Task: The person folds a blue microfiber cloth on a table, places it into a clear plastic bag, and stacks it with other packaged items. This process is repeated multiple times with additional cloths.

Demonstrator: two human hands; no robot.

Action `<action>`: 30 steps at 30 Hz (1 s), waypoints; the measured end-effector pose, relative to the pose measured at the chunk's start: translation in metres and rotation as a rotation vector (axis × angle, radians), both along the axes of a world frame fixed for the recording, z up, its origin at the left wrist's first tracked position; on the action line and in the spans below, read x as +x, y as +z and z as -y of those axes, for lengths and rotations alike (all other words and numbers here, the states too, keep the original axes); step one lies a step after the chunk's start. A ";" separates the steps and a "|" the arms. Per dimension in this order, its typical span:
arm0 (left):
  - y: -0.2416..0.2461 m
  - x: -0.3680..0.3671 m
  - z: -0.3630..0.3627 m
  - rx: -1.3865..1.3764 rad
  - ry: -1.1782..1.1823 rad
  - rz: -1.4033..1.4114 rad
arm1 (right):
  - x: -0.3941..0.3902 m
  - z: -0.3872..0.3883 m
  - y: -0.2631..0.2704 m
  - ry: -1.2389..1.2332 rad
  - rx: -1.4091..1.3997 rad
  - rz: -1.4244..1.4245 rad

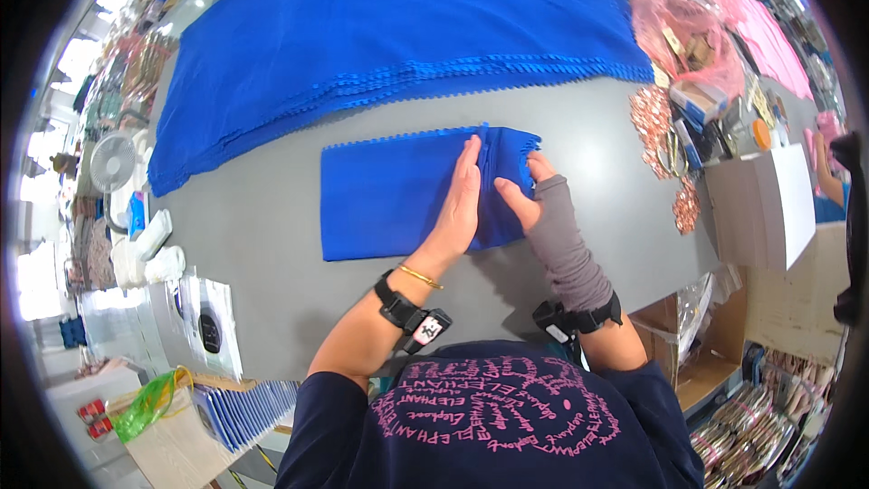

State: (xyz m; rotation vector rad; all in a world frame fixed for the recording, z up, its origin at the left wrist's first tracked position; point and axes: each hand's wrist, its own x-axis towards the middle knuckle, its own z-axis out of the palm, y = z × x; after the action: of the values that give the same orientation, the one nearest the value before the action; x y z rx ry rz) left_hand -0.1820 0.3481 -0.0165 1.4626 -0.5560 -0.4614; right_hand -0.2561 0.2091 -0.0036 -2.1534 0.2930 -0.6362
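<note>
A folded blue cloth [387, 200] with a scalloped trim along its far edge lies flat on the grey table before me. My left hand [463, 193] rests edge-down on it, flat and with straight fingers, holding nothing. Just to the right, the cloth bunches into creases. My right hand [533, 197], in a grey fingerless sleeve, has hold of the cloth's right end, thumb on the near face and fingertips at the scalloped edge. Some of its fingers are hidden by the fabric. Beyond lies a large stack of blue cloths [407, 13] with layered scalloped edges.
Copper-coloured sequin trim [653, 122], scissors [672, 153] and a pink plastic bag [713, 47] sit at the table's right. A cardboard box [743, 207] stands at its right edge. A white fan [114, 161] is at left. Another person's arm [828, 173] shows far right.
</note>
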 end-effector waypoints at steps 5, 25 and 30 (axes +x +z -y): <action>0.026 0.010 -0.053 -0.702 0.263 -0.865 | 0.042 -0.081 0.045 0.412 0.112 0.080; 0.033 0.079 -0.198 0.296 0.413 0.213 | 0.082 -0.130 -0.020 0.472 -0.696 -0.188; 0.018 0.072 -0.167 0.963 -0.002 0.937 | 0.085 -0.139 -0.014 0.434 -0.611 -0.158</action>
State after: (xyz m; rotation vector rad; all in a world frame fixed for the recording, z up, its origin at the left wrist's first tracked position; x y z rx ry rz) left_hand -0.1101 0.5150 0.0017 2.6217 -1.1592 0.0312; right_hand -0.1715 0.3485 -0.0174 -2.7365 -0.3294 -0.3235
